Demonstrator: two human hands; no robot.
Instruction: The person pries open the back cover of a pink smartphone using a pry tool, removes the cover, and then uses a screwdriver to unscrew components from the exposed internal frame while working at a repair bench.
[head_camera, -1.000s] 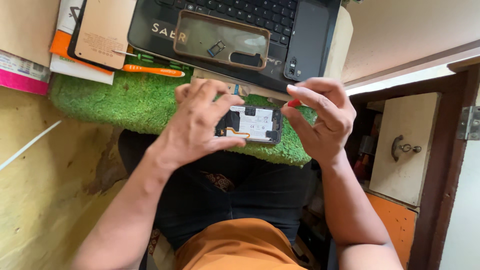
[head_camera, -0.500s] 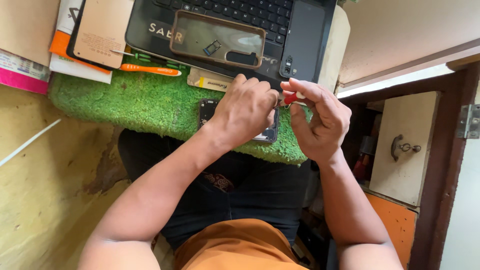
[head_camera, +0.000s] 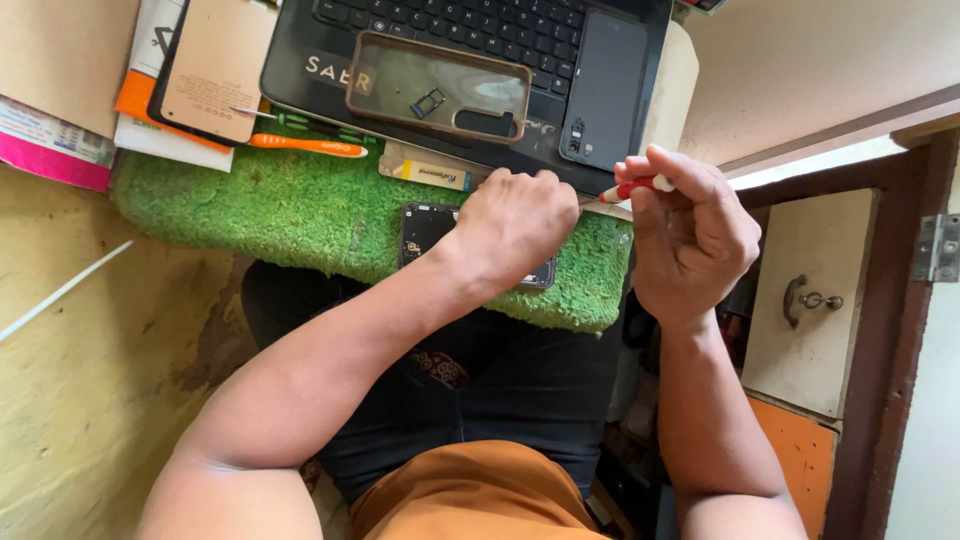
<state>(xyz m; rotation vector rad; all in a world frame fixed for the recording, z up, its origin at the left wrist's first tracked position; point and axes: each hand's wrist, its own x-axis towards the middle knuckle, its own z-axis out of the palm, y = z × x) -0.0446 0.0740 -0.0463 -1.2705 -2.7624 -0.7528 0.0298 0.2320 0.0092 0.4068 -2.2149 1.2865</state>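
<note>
A dark phone with its back off (head_camera: 420, 232) lies on the green turf mat (head_camera: 290, 205). My left hand (head_camera: 515, 225) is curled over the phone's right half, pressing it onto the mat and hiding most of it. My right hand (head_camera: 692, 235) hovers just right of it, past the mat's right edge. Its thumb and fingers pinch a small red-and-white tool (head_camera: 635, 186), whose tip points left toward my left hand.
A black laptop (head_camera: 480, 30) lies behind the mat. On it sit a clear phone case (head_camera: 380, 80) holding a small SIM tray (head_camera: 428, 101), and a black phone panel (head_camera: 605, 85). An orange screwdriver (head_camera: 305, 147) and tan back cover (head_camera: 205, 65) lie left. A cabinet door (head_camera: 810, 300) stands right.
The phone went from being held in both hands to lying on the mat under my left hand. My right hand let go of it and drew right, holding the red-and-white tool.
</note>
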